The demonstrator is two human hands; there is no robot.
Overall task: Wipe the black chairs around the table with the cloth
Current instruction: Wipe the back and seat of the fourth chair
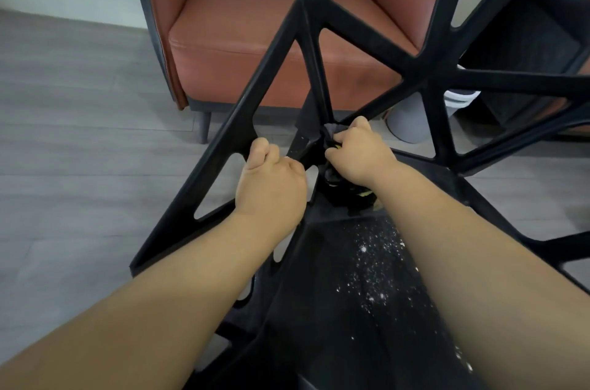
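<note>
Black chair [322, 48], lattice frame, seen from close above. Left hand [271, 185] grips a slanted strut, fingers curled round it. Right hand [357, 153] clutches a dark cloth [330, 142], pressed where the struts meet. White specks [376, 262] on the seat. Orange armchair [242, 35] behind, on grey floor [79, 140].

The cloth [330, 131] is largely covered by the right hand [357, 153]; only a dark bunched part is seen above and below the fingers. The fingertips of the left hand [271, 188] are hidden behind the chair [319, 48] strut round which they are curled. The chair is cut off by the top, right and bottom edges. The armchair [236, 38] is cropped at the top and partly screened by the struts. A grey rounded thing [408, 121] behind the struts cannot be identified. What the white specks [376, 262] on the chair are cannot be told. The upper right corner is blurred.
</note>
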